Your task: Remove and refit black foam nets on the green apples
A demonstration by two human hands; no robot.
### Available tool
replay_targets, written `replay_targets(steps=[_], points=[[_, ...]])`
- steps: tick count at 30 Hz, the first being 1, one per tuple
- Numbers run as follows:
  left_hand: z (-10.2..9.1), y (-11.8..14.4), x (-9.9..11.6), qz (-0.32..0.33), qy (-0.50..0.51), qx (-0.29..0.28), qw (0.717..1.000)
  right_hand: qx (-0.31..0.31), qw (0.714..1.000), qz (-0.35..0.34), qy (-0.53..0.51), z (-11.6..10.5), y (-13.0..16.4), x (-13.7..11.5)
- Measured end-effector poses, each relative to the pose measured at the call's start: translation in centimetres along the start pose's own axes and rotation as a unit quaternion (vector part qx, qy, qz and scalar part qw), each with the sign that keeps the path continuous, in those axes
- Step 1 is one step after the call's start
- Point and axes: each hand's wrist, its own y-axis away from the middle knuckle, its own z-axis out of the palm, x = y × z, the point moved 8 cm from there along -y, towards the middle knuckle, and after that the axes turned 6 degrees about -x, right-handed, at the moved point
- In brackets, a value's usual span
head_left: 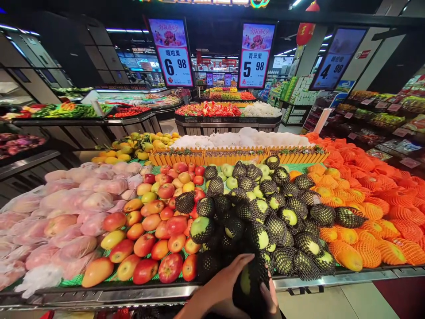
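Note:
At the front edge of the fruit stand, low in the view, my left hand (226, 283) and my right hand (271, 292) close around a green apple in a black foam net (245, 281). Its net is dark, with a strip of green skin showing. My left thumb lies over the top of it, while the right fingers show only in part along its right side. Just beyond lies a pile of green apples in black nets (277, 228), some with the net partly off. Bare green apples (231, 182) show towards the back of the pile.
Red and yellow apples (145, 245) lie left of the pile, then bagged pinkish fruit (76, 201). Orange-netted fruit (372, 212) fills the right. A metal rail (146, 292) edges the stand. Price screens (255, 55) hang above; a small orange fence (235, 156) runs behind.

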Motion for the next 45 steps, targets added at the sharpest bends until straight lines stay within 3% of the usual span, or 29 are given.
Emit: replay_targets(steps=[5, 8, 11, 14, 18, 20, 23, 26, 28, 30, 32, 35, 37, 41, 45], points=[[-1.1, -0.2, -1.2, -0.036, -0.039, 0.059, 0.997, 0.041, 0.997, 0.060, -0.011, -0.1, -0.8, 2.4], [-3.1, 0.0, -0.7, -0.016, -0.051, 0.109, 0.993, -0.006, 1.000, 0.011, -0.011, 1.2, -1.9, 1.2], [-6.5, 0.0, 0.4, 0.009, -0.056, 0.206, 0.977, -0.083, 0.995, 0.000, -0.055, 3.2, -2.7, 0.0], [-10.4, -0.3, 0.5, 0.024, 0.022, 0.316, 0.948, -0.113, 0.991, -0.001, -0.076, 4.0, -3.2, -1.2], [-14.3, -1.8, -3.0, -0.025, 0.266, 0.416, 0.869, -0.089, 0.994, -0.004, -0.071, 2.9, -3.7, -2.4], [-16.3, -2.8, -3.8, -0.034, 0.284, 0.453, 0.844, -0.081, 0.995, -0.002, -0.063, 2.4, -4.0, -2.8], [-20.1, -4.6, -2.3, -0.004, 0.118, 0.512, 0.851, -0.085, 0.995, -0.004, -0.047, 2.2, -4.5, -3.3], [-22.6, -6.7, 0.2, -0.018, -0.142, 0.556, 0.819, -0.103, 0.994, -0.011, -0.032, 2.9, -5.0, -3.7], [-23.2, -8.9, 0.8, -0.074, -0.275, 0.531, 0.798, -0.115, 0.993, -0.025, -0.025, 3.3, -5.3, -4.0], [-23.1, -11.4, 0.2, -0.140, -0.358, 0.463, 0.798, -0.120, 0.992, -0.038, -0.019, 3.4, -5.7, -4.2], [-22.8, -13.0, -0.6, -0.187, -0.404, 0.405, 0.799, -0.115, 0.992, -0.039, -0.016, 3.0, -6.1, -4.1], [-22.5, -13.7, -1.3, -0.211, -0.419, 0.375, 0.799, -0.106, 0.994, -0.036, -0.013, 2.3, -6.6, -3.7], [-22.4, -13.4, -1.6, -0.207, -0.398, 0.365, 0.816, -0.118, 0.992, -0.038, -0.008, 2.3, -6.6, -3.5], [-22.3, -11.2, -1.8, -0.150, -0.291, 0.354, 0.876, -0.190, 0.981, -0.028, 0.008, 3.5, -6.1, -3.5], [-22.0, -6.4, -1.1, -0.086, -0.272, 0.353, 0.891, -0.199, 0.979, 0.005, 0.039, 3.5, -5.8, -4.2]])
